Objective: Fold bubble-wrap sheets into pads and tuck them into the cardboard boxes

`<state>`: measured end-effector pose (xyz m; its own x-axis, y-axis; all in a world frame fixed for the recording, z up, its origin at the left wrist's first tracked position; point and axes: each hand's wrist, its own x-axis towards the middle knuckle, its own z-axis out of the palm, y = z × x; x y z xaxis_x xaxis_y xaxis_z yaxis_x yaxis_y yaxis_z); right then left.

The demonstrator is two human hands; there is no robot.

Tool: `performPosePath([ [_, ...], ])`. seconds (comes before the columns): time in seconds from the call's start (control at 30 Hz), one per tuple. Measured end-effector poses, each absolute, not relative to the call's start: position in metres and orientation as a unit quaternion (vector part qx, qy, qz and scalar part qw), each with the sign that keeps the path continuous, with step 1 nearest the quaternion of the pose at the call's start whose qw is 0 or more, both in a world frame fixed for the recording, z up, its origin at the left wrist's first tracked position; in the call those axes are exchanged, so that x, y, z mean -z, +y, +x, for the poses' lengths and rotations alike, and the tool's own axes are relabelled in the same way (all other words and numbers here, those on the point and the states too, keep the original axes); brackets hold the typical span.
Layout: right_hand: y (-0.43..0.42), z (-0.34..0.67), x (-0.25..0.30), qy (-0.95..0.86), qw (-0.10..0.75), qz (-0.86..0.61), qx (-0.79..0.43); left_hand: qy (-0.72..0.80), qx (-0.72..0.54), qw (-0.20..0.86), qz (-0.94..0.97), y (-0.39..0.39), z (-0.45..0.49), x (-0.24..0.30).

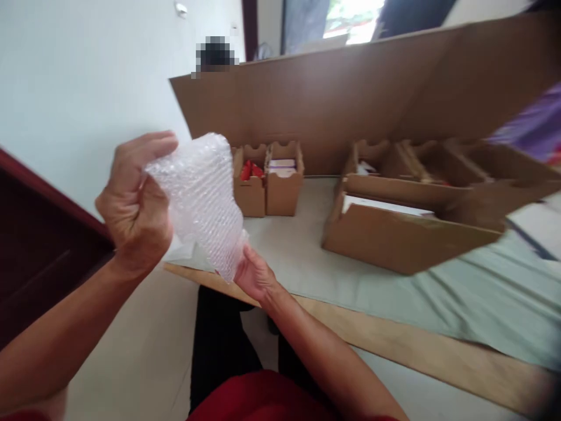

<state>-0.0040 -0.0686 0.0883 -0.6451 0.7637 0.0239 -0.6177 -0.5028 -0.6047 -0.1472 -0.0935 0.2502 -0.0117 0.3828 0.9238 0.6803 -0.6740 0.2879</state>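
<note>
Bubble wrap point(204, 199) held between left hand point(138, 202) and right hand point(255, 273), at the left end of the tabletop point(302, 257).
Left hand grips the upper left edge; right hand pinches the lower right corner. Clear, crinkled plastic; red mark point(218, 272) near bottom tip too small to read. Cardboard bin point(252, 202) holds red packets point(252, 171); adjoining bin point(283, 202) holds white boxes point(283, 168); wider cardboard box point(377, 237) holds a flat white item point(385, 207).

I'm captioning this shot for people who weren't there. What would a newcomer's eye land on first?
First comes the shiny bubble wrap, held up left of center between the left hand and the right hand. Next, the long cardboard panel standing behind the open cardboard boxes, and the red items in a small box near the middle.
</note>
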Motion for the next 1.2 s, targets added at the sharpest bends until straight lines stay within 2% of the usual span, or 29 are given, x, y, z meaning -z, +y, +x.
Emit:
performPosePath([
  [0.13, -0.059, 0.074, -0.103, -0.332, 0.510, -0.301, -0.734, -0.333, 0.461, 0.296, -0.767, -0.082, -0.164, -0.211],
  [0.2, -0.060, 0.130, -0.105, -0.383, 0.541, -0.377, -0.647, -0.289, 0.396, 0.325, -0.809, -0.076, -0.171, -0.176],
  [0.27, -0.065, 0.186, -0.100, -0.438, 0.532, -0.449, -0.569, -0.284, 0.317, 0.273, -0.863, -0.077, -0.169, -0.135],
  [0.4, -0.075, 0.275, -0.071, -0.560, 0.434, -0.610, -0.356, -0.313, 0.189, 0.101, -0.925, -0.092, -0.144, -0.067],
  [0.5, -0.083, 0.314, -0.047, -0.583, 0.385, -0.695, -0.170, -0.355, 0.203, 0.048, -0.911, -0.093, -0.123, -0.050],
  [0.57, -0.089, 0.328, -0.036, -0.597, 0.370, -0.703, -0.111, -0.382, 0.219, 0.033, -0.897, -0.081, -0.113, -0.051],
  [0.87, -0.076, 0.320, -0.033, -0.735, 0.209, -0.640, -0.085, -0.461, 0.060, -0.034, -0.885, -0.025, -0.101, -0.039],
  [1.0, -0.068, 0.315, -0.028, -0.756, 0.134, -0.634, -0.091, -0.471, 0.052, -0.018, -0.880, -0.027, -0.103, -0.034],
  [1.07, -0.068, 0.313, -0.025, -0.756, 0.135, -0.636, -0.075, -0.475, 0.066, -0.011, -0.877, -0.029, -0.101, -0.034],
  [1.2, -0.078, 0.312, -0.025, -0.747, 0.187, -0.637, -0.038, -0.476, 0.105, -0.005, -0.873, -0.034, -0.097, -0.036],
])
